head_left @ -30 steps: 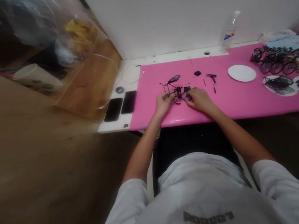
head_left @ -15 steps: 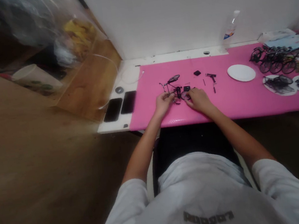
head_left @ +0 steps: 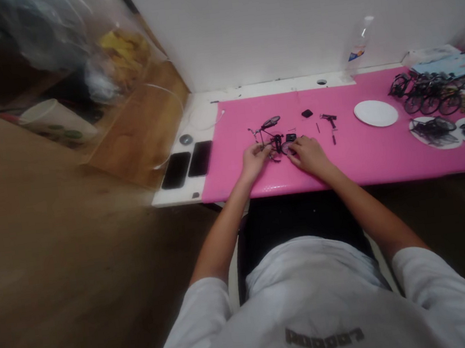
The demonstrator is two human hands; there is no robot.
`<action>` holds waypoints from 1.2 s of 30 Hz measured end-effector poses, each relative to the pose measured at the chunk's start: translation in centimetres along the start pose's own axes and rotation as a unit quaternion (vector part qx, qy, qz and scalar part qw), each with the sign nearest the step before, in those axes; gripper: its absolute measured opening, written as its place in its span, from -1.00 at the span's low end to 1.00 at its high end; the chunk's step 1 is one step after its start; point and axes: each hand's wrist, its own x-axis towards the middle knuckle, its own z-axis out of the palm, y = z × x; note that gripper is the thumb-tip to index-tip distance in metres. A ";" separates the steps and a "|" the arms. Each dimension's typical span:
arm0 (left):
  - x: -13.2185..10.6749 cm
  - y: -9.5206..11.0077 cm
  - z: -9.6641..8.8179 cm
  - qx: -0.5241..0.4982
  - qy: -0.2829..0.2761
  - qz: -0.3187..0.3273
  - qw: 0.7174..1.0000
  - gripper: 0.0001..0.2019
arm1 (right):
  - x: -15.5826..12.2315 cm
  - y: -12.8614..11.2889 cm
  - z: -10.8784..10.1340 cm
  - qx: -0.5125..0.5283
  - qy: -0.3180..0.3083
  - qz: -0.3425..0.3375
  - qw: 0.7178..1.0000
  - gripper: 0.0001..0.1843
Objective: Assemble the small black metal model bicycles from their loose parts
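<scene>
A small black model bicycle (head_left: 270, 130) lies on its side on the pink table cover (head_left: 234, 117). My left hand (head_left: 256, 160) pinches its frame near the middle with thumb and fingers. My right hand (head_left: 308, 152) is closed on the wheel (head_left: 286, 148) at the bicycle's near right end, and its fingertips hide part of the rim. A small dark square piece (head_left: 291, 137) sits just beyond the right fingers. Farther right lie a black tool like a small driver with a pistol grip (head_left: 329, 119), a thin dark rod (head_left: 318, 128) and a short dark-handled tool (head_left: 334, 138).
A white plate (head_left: 376, 113) stands to the right; past it, several finished model bicycles (head_left: 430, 92) and a plate of black wheels (head_left: 434, 129). Two phones (head_left: 176, 170) lie at the left end. A clear bottle (head_left: 360, 42) stands by the wall. One black square (head_left: 307, 113) lies at the back.
</scene>
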 end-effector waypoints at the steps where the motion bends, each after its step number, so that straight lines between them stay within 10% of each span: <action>1: 0.0 0.0 0.0 0.000 0.001 -0.001 1.000 -0.60 | 0.0 0.0 0.1 -0.002 -0.002 -0.002 1.000 -0.58; 36: -0.3 3.9 -0.5 0.001 0.013 0.057 0.998 -0.58 | 0.2 0.6 -0.2 0.174 -0.011 0.041 0.984 -0.72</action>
